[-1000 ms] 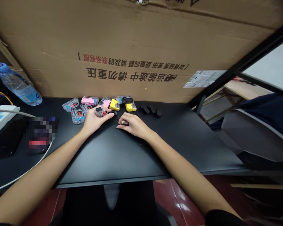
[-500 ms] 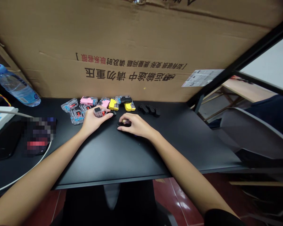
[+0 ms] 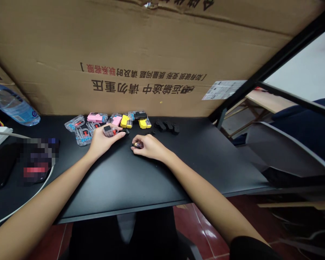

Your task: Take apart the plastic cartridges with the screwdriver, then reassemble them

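Our left hand (image 3: pixel 100 140) closes around a small clear case (image 3: pixel 109 130) with black and red parts, low over the black desk (image 3: pixel 130 180); our right hand (image 3: pixel 149 146), just beside it, pinches a tiny dark piece (image 3: pixel 137 144) against the desktop; more coloured cases (image 3: pixel 124 121) lie behind them, along the foot of the cardboard box (image 3: pixel 151 43)

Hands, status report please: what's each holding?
Left hand grips clear case. Right hand pinches small black-gold piece on desk. Black pieces lie beyond, apart.
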Motion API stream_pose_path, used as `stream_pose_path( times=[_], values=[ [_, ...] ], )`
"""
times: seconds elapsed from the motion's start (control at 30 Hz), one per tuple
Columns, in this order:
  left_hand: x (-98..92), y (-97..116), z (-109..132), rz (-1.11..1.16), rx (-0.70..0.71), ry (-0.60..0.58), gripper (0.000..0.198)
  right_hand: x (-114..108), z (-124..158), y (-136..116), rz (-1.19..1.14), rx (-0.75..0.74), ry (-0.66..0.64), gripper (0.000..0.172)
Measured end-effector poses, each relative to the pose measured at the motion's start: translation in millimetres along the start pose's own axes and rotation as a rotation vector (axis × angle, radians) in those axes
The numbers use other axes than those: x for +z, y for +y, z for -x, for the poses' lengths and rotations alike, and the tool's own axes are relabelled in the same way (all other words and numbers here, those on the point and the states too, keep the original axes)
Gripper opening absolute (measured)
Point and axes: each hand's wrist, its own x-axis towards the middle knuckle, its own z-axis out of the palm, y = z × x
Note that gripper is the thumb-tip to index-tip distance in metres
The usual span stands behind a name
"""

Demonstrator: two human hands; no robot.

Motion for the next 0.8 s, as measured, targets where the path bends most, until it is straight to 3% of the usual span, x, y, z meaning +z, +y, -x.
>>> stream_pose_path(
  times=[0.1,0.27,0.33,0.43,0.63,0.8],
  values=[
    [-0.6,0.0,0.7,-0.012,-0.001,0.0,0.036,-11.4,-0.1,10.6,0.032,0.014,0.055,0.013],
    [-0.3,-1.0,1.6,-0.005,0.006,-0.015,0.037,-45.9,1.7,50.9,0.04,0.14,0.307,0.023],
    [0.2,-1.1,1.7,-0.001,0.004,-0.026,0.038,-53.7,2.3,64.6,0.022,0.181,0.339,0.027],
    [0.9,0.0,2.2,-0.002,0.009,-0.033,0.037,-53.3,1.6,72.5,-0.007,0.181,0.309,0.031],
    [1.0,4.1,3.2,-0.003,0.022,-0.064,0.035,-44.8,-0.8,63.6,0.091,0.159,0.176,0.027],
    [1.1,5.2,3.7,-0.017,0.015,-0.077,0.036,-47.5,0.4,62.8,0.135,0.171,0.152,0.03]
  ],
)
